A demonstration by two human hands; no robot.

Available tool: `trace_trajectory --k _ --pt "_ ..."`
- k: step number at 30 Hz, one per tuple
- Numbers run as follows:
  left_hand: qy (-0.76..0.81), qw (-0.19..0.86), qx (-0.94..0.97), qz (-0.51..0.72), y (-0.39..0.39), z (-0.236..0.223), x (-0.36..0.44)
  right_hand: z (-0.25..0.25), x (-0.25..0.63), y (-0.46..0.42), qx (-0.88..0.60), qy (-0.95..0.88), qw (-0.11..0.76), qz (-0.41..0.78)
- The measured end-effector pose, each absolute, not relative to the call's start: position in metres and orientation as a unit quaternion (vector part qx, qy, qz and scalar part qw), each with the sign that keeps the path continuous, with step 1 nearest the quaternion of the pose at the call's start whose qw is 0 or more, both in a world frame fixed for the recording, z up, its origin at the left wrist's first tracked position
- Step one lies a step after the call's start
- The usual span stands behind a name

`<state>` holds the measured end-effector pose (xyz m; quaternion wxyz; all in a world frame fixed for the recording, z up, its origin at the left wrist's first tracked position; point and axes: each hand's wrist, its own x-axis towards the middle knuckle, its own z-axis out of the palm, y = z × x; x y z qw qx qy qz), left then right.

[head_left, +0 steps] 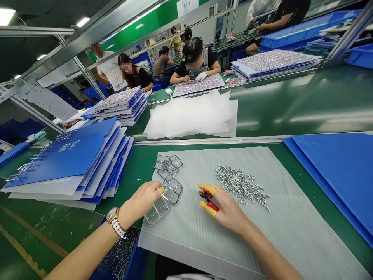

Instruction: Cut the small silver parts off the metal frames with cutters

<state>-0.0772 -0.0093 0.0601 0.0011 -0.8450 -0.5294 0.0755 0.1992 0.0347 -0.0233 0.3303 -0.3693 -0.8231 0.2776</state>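
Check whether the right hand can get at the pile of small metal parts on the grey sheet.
Probably yes: the right hand, holding red-handled cutters, is right beside the pile of small metal parts, and nothing shows between them.

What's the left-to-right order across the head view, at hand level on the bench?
Blue folder stack → left hand → metal frame sheets → right hand holding red-handled cutters → pile of small metal pieces → blue plastic board
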Motion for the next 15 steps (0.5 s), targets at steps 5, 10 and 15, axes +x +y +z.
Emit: trace_trajectory --k 5,10,15 --pt "-0.547 0.048 -0.834 0.041 -0.022 0.052 -0.085 -0.024 0.206 0.03 -0.357 -0.844 0.324 0.235" --pt "-0.561 0.043 -0.826 0.005 -0.026 0.039 -0.092 -0.028 0.224 0.018 -0.37 -0.854 0.294 0.219" --pt "-0.611 0.022 -0.788 -0.078 -0.034 0.027 -0.093 -0.029 0.244 0.006 -0.405 -0.838 0.294 0.216"
